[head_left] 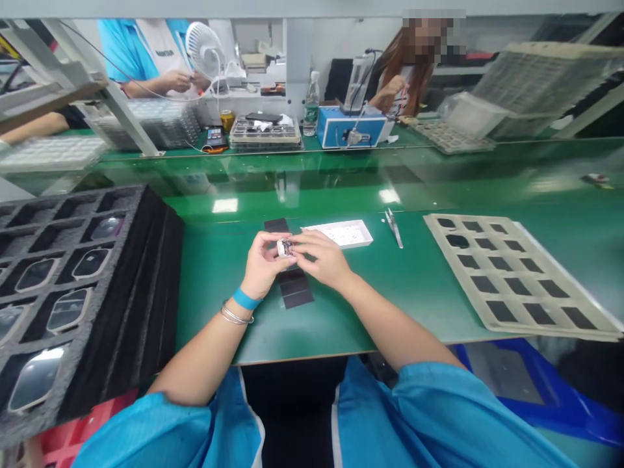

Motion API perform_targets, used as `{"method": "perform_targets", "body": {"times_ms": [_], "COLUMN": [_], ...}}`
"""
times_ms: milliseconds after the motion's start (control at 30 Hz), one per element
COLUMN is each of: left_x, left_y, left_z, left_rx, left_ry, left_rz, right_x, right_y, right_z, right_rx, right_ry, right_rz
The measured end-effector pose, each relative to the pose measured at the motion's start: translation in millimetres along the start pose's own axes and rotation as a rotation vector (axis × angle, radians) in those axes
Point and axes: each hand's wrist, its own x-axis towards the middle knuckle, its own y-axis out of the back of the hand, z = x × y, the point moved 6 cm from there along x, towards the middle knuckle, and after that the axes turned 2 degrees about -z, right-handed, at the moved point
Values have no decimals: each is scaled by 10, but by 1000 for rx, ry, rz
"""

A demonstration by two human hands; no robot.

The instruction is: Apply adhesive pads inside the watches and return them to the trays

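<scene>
A small rounded part (284, 247), whitish with a shiny metallic side, is held up between both hands; its exact kind I cannot make out. My left hand (262, 262) grips it between thumb and fingers. My right hand (325, 258) closes on its other side, fingertips at its edge. Beneath the hands lies a strip of dark rectangular pieces (298, 297) on the green table. Just behind my right hand is a shallow white box (358, 234) with tiny bits in it. Metal tweezers (394, 229) lie to the right of the box.
Stacked black foam trays (104, 286) with framed lens-like parts stand at the left. A beige tray (475, 286) with dark pads lies at the right, above a blue bin (526, 390). Across the bench are a blue machine (351, 127), a bottle (311, 107), a fan (203, 49) and two people.
</scene>
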Motion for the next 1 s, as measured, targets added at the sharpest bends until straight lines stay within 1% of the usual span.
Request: {"method": "perform_targets", "body": {"times_ms": [100,200,267,333,400,467,533,600,667,767,833,900,1000], "left_x": [-12,-11,-5,-3,-11,-30,-48,-62,-78,-107,-121,-129,-130], "left_y": [-20,-25,-22,-16,-8,2,18,29,20,-41,-85,-108,-114], "left_z": [-22,-51,-68,-94,-136,-177,-199,-205,-205,-193,-180,-170,-173], "left_rx": [8,40,29,-30,-131,-240,-314,-350,-360,-348,-330,-311,-279], "left_ry": [4,20,56,134,256,374,447,479,496,510,501,481,451], "left_rz": [-4,5,15,23,20,10,-4,-13,-21,-52,-75,-79,-71], "right_x": [-74,-90,-75,-62,-72,-111,-165,-210,-222,-198,-188,-185,-177], "right_y": [-21,-62,-53,32,195,365,460,470,420,260,170,145,157], "right_z": [3,-11,-17,22,166,411,662,782,712,405,222,112,55], "right_rx": [-50,-68,-55,-44,-91,-184,-253,-250,-144,130,242,252,161], "right_ry": [-9,-33,-47,-56,-111,-226,-366,-469,-525,-573,-602,-595,-516], "right_rz": [10,-9,-13,19,80,100,36,-25,-9,54,83,114,112]}}
